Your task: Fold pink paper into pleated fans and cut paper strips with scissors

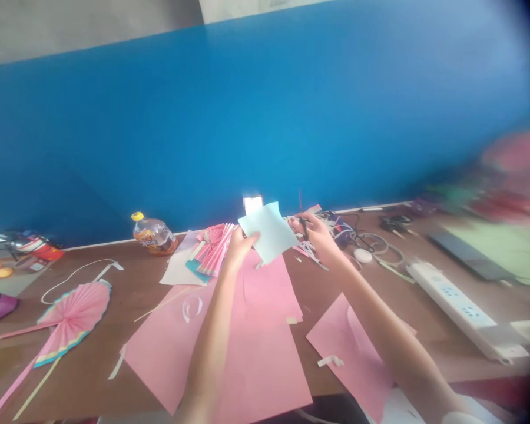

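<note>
From my remote seat, I see my two hands apart, pale blue paper (269, 232) raised over the far part of the big pink sheet (265, 353).
My left hand (242, 244) pinches the paper by its left side, thumb on top; my right hand (315, 228), near its right edge, has fingers curled around a dark tool (304, 228), perhaps scissors, too blurred to be sure, and I cannot tell whether that hand touches the paper. Left of the big pink sheet lies a pleated pink fan (77, 312); beyond its far left corner, a bottle (152, 234) with a yellow cap; to its right, a smaller pink sheet (335, 330), then a white power strip (454, 303).
</note>
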The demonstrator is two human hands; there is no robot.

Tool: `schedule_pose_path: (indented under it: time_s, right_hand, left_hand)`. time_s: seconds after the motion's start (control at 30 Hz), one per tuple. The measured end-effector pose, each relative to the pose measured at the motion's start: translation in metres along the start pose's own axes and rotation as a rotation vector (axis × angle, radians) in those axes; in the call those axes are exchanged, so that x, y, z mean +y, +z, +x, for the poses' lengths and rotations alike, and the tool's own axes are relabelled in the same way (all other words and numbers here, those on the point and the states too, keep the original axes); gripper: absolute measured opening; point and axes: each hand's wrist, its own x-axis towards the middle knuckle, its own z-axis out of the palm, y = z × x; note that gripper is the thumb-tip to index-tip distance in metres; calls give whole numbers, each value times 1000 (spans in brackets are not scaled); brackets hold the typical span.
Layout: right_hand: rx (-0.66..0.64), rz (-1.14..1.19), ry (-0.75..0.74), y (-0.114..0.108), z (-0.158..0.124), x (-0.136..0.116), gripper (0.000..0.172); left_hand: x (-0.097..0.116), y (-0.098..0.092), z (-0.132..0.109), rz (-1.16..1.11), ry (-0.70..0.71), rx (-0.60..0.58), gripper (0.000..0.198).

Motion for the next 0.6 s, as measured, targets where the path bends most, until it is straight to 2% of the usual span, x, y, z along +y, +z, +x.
schedule_pose_path:
  time_s: [0.1,0.17,0.3,0.43,0.47,0.53,0.6]
  right_hand:
    - [4,-63,-31,-3,5,7,60]
    - [51,-88,-78,-6,10,17,65]
    - [147,13,-75,-9,20,37,51]
    - [248,97,-22,-16,29,47,46]
    - [234,112,-2,-19,30,48,46]
    - [108,121,58,-26,33,51,47]
    - [-115,71,138,-31,32,52,46]
  left_hand:
    - [-1,-11,2,-18,-38,-29,53]
    - [0,-17,1,-51,-66,-55,53]
    - [5,-27,-3,-51,-118,-141,52]
    - [17,-49,-9,68,-231,-367,59]
    - [21,-57,-11,119,-282,-437,59]
    - [28,-76,-14,207,-346,-515,57]
    - [34,-94,-15,251,-320,-475,57]
